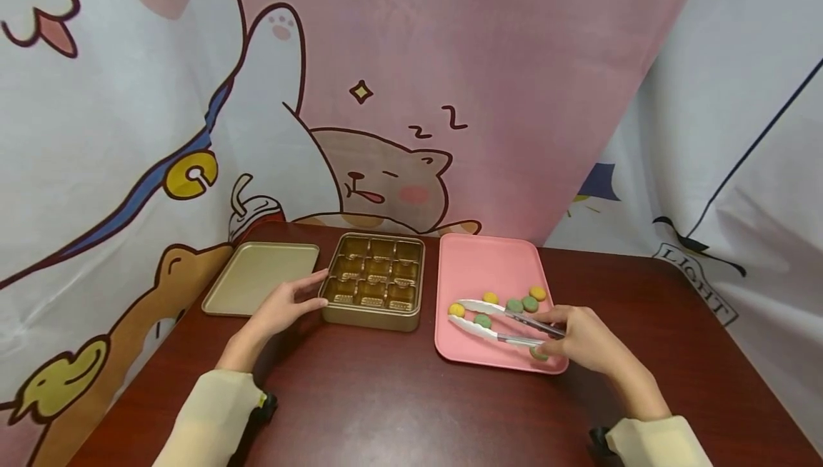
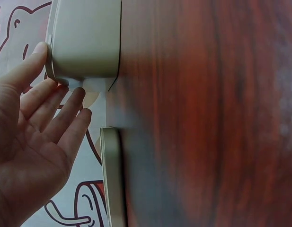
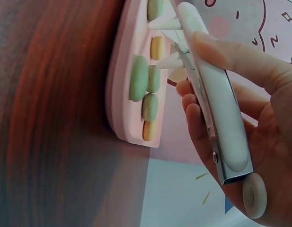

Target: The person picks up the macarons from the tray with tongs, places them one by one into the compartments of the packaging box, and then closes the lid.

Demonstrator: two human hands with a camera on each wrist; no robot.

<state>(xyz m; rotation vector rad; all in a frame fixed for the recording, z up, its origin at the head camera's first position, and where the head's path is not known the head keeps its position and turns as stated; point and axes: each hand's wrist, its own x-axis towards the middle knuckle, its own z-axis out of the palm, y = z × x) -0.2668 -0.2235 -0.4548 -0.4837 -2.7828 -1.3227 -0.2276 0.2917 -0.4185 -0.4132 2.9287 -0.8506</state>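
My right hand (image 1: 588,338) grips a pair of tongs (image 3: 219,104) by the metal handles, thumb on one side and fingers on the other. Their white tips spread over the pink tray (image 1: 491,260), either side of a yellow macaron (image 1: 456,310). A green macaron (image 1: 482,321) lies between the tong arms. My left hand (image 1: 283,308) has its fingers extended, thumb and fingertips at the left wall of a gold box (image 1: 369,318). In the left wrist view the fingertips meet the box's corner (image 2: 84,42). The box's brown insert (image 1: 377,268) has several bare compartments.
Other macarons lie on the tray's right half, among them a yellow one (image 1: 537,293) and a green one (image 1: 530,303). A shallow gold lid (image 1: 260,278) lies left of the box. All stand on a dark wooden table (image 1: 360,395), with a cartoon-printed curtain (image 1: 514,96) behind.
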